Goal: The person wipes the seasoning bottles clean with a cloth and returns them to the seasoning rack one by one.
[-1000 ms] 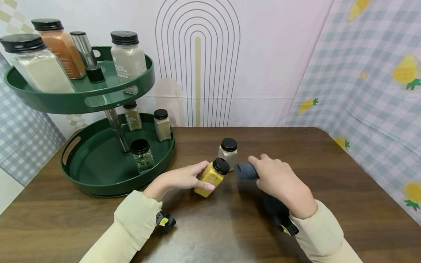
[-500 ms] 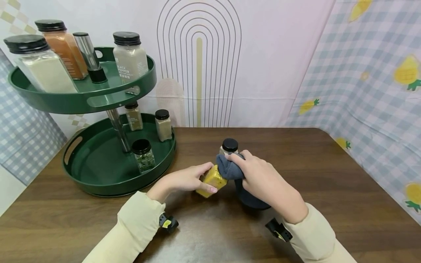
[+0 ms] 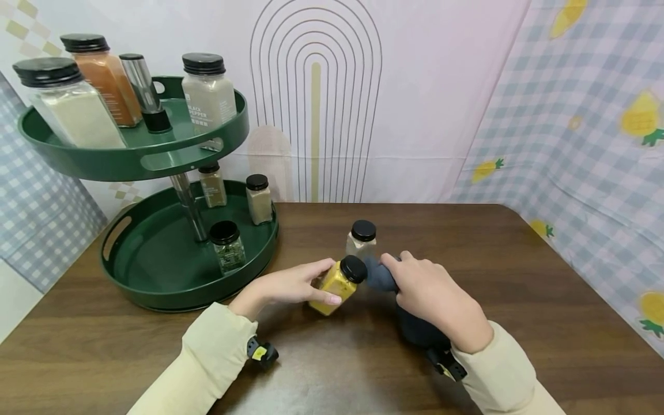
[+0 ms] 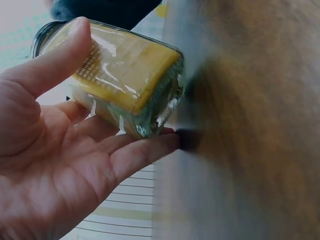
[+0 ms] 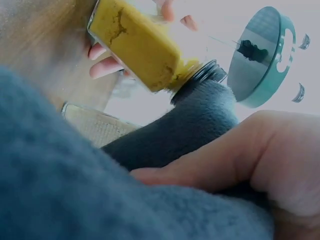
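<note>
My left hand [image 3: 295,282] grips a square glass spice jar [image 3: 334,287] of yellow powder, its black lid [image 3: 353,268] tilted up to the right. The left wrist view shows the thumb across the jar's label side [image 4: 117,67] and the fingers beneath. In my right hand [image 3: 433,291] is a bunched dark blue-grey cloth [image 3: 380,276], pinched with one end poking out toward the lid. The right wrist view has that cloth end [image 5: 200,110] right at the lid's rim. Behind the cloth, a jar of pale powder [image 3: 361,242] stands upright on the table, partly hidden.
A green two-tier round rack [image 3: 161,300] stands at the left. Large jars, including one labelled black pepper [image 3: 207,104], and a steel grinder [image 3: 145,95] sit on top. Below are several small jars, one with green herbs [image 3: 228,251]. Patterned cloth backdrops surround the brown table [image 3: 519,276].
The cloth in my right hand moved left over the yellow jar's lid, then drew back right, uncovering the lid. My left hand keeps its grip on the jar, nearly still.
</note>
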`<state>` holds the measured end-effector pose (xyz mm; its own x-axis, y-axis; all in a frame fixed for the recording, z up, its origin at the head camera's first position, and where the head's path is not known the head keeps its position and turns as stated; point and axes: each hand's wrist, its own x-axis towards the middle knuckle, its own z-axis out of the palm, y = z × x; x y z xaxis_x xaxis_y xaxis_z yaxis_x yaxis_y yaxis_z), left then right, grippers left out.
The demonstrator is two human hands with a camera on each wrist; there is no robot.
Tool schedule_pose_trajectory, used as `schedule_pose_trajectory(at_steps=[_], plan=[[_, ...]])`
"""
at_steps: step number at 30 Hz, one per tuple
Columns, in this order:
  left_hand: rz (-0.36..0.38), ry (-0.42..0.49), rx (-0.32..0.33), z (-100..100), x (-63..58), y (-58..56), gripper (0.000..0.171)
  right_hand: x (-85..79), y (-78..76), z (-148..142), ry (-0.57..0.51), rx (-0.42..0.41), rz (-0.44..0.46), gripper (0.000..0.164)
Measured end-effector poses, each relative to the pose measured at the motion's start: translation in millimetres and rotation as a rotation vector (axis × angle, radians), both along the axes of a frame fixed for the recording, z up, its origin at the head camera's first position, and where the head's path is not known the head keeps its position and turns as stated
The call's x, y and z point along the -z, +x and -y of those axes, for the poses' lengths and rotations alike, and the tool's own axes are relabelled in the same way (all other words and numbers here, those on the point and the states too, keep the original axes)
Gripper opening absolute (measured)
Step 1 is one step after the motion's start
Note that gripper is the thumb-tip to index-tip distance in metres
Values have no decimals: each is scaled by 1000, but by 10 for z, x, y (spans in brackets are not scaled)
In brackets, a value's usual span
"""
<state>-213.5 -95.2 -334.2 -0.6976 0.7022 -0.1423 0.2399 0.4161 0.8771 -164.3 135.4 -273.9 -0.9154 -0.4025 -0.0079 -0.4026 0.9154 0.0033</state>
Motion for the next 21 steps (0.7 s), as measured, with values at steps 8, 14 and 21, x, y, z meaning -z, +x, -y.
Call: schedule_pose_trajectory(at_steps=[8,14,21], plan=[[9,24,-15,13,20,-7,43,-4,-34,24,-97,-44,-100,43],[-18,-23,-42,-7,32,0,49,-20,-23,37,-226,-99,-175,49],[-77,-65,-74,-49,48,-2,44,-23,-18,102,-329,-116,-216,57]])
